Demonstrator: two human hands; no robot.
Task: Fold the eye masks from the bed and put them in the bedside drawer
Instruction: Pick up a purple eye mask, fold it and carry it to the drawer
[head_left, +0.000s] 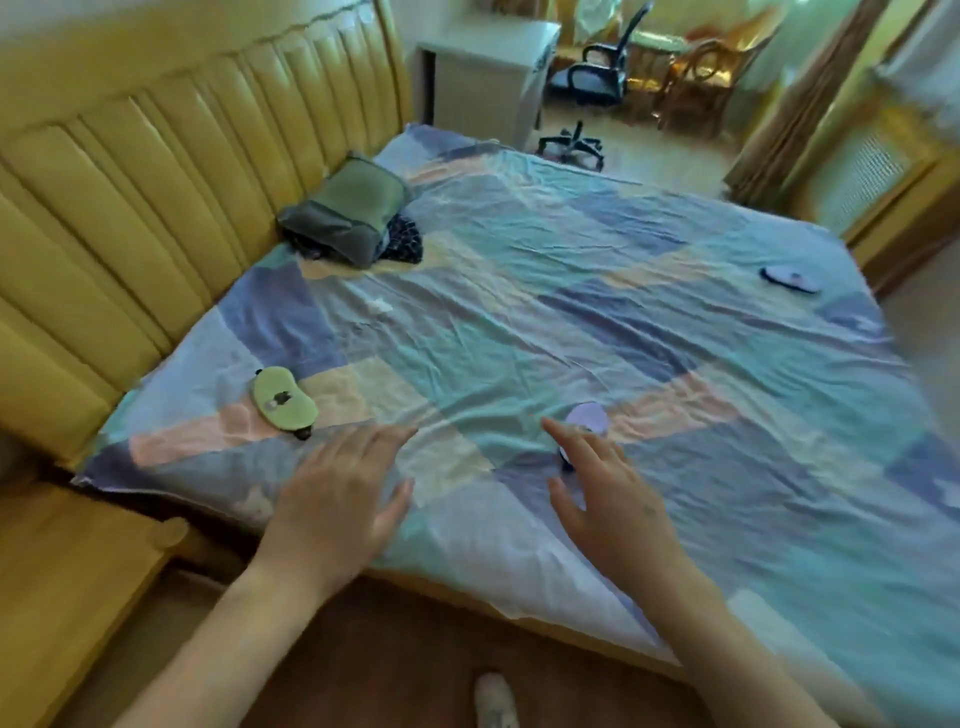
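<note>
Three eye masks lie on the patchwork bed sheet (519, 312). A green eye mask (284, 405) rests near the bed's left side, just above my left hand (340, 493). A lilac eye mask (587, 418) lies in front, partly hidden behind the fingers of my right hand (605, 483). A third, pale blue eye mask (789, 278) sits far off at the right edge. Both hands hover over the sheet with fingers spread and hold nothing. No drawer front shows; a wooden bedside cabinet top (67, 587) is at lower left.
A padded yellow headboard (156, 182) runs along the left. A grey-green pillow (345, 213) with dark cloth under it lies near it. A white cabinet (483, 78), an office chair (597, 67) and wooden chairs stand beyond the bed. My shoe (496, 699) is on the floor.
</note>
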